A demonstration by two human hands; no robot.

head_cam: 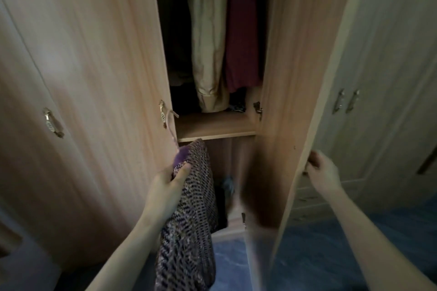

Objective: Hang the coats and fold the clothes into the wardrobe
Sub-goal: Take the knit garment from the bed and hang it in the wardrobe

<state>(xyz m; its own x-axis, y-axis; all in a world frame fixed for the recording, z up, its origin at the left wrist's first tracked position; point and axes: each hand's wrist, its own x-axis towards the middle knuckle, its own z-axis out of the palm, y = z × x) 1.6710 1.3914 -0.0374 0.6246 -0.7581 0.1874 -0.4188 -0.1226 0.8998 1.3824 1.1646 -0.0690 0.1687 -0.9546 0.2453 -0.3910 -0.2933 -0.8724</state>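
Holding a knitted purple-and-dark patterned garment (189,208) on a hanger (170,130), the left hand (169,186) has its fingers (183,171) curled and pinching the top of the knit right by the purple padded shoulder of the hanger. Its pale hook pokes up next to the edge of the shut left door (94,78), close to that door's metal handle (162,113). The garment hangs down in front of the lower compartment of the wardrobe (279,78), below the wooden shelf (215,125).

Over on the other side, the right hand (319,170) grips the edge of the open door (331,78), fingers wrapped round it out of sight with the thumb on the near face. That door is pretty blurry low down.

Inside the upper compartment, a beige coat (208,54) and a dark red garment (241,42) hang side by side, touching, with something dark to their left that I can't make out. Blue floor (319,255) below, and another pale cupboard (390,78) off to the right.
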